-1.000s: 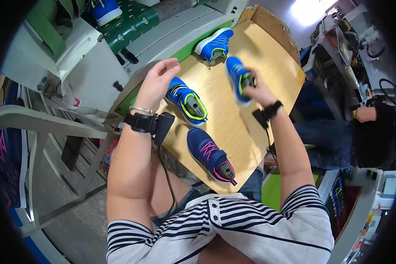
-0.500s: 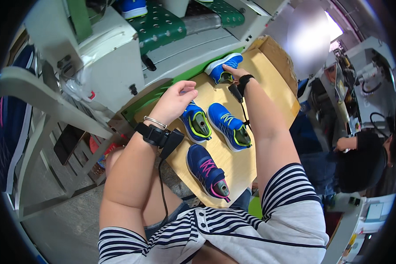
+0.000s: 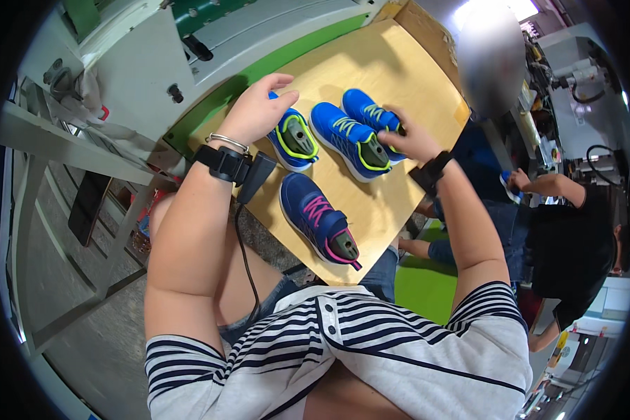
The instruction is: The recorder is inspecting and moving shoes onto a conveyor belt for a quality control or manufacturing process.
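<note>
Three bright blue sneakers with lime laces and lining stand on a light wooden board. My right hand (image 3: 414, 138) grips the heel and collar of the rightmost blue sneaker (image 3: 362, 106), thumb on the near side. Close against it stands the middle blue sneaker (image 3: 344, 134), a grey-green shoe last showing in its opening. My left hand (image 3: 260, 110) is over the toe of the left blue sneaker (image 3: 294, 143), its fingers and thumb apart; whether it touches the shoe I cannot tell. Nearer me sits a navy sneaker (image 3: 318, 217) with pink laces, also holding a last.
The wooden board (image 3: 385, 217) lies before me, with a cardboard piece (image 3: 430, 35) at its far right edge. A grey machine (image 3: 143, 59) with a green strip stands beyond. Grey rails (image 3: 70, 140) are at left. Another person in black (image 3: 574, 238) works at right.
My right hand has brought the rightmost blue sneaker from the board's far edge toward me, beside the middle one. My left hand stays by the left sneaker. The view has tilted nearer the board.
</note>
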Action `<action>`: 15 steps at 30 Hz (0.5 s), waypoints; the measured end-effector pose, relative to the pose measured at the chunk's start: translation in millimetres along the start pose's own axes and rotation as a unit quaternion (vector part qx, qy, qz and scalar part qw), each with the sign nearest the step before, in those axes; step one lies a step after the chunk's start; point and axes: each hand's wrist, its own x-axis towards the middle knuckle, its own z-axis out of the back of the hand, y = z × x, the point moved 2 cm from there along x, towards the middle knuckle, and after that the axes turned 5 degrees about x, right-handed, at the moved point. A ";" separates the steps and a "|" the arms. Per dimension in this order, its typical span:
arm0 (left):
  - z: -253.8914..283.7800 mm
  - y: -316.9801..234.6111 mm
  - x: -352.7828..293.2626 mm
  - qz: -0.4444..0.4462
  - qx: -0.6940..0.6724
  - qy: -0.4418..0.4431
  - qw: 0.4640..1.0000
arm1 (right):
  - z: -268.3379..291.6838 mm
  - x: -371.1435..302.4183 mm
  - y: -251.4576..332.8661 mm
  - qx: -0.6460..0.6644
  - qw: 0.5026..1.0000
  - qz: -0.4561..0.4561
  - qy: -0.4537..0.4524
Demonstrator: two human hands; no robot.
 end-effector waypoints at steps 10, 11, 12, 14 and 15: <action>9.3 -22.6 -33.1 0.032 0.276 0.091 0.956 | -54.4 -107.4 51.2 0.176 0.978 -0.081 -0.077; 14.0 -15.7 -31.5 0.021 0.190 0.096 0.977 | -60.9 -114.5 39.3 0.208 0.973 -0.063 -0.082; 14.5 -11.3 -31.5 0.050 0.107 0.087 0.989 | -67.0 -121.0 23.1 0.207 0.973 -0.064 -0.086; 18.4 -10.0 -28.3 0.016 0.102 0.035 0.994 | -71.4 -127.2 -1.5 0.331 0.933 -0.044 -0.131; 23.7 -9.8 -25.9 -0.012 0.099 -0.019 0.995 | -68.8 -127.2 -1.9 0.329 0.934 -0.043 -0.134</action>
